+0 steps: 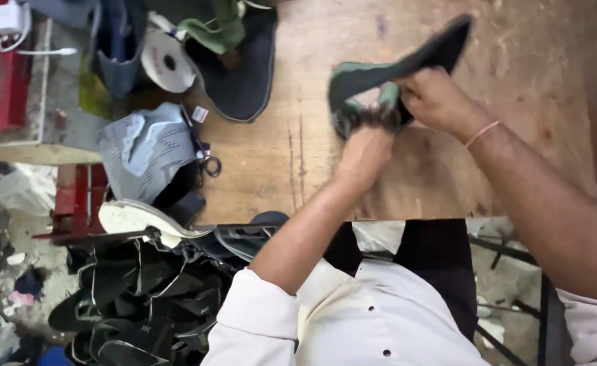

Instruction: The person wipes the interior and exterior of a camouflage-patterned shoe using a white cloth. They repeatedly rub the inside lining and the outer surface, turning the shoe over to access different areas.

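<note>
Head view — dark shoe upper [407,61] gripped between both hands [396,129] — above wooden table [278,163].

A dark charcoal shoe upper [386,71] with a green lining, on a pale brown wooden table [298,163]. Nearby: a grey patterned piece [146,146] with lighter broken lines, a white tape roll [167,62], black scissors [203,152] and a heap of black uppers [142,305] (thin white edging). The shirt [359,318] is white with dark buttons.
</note>
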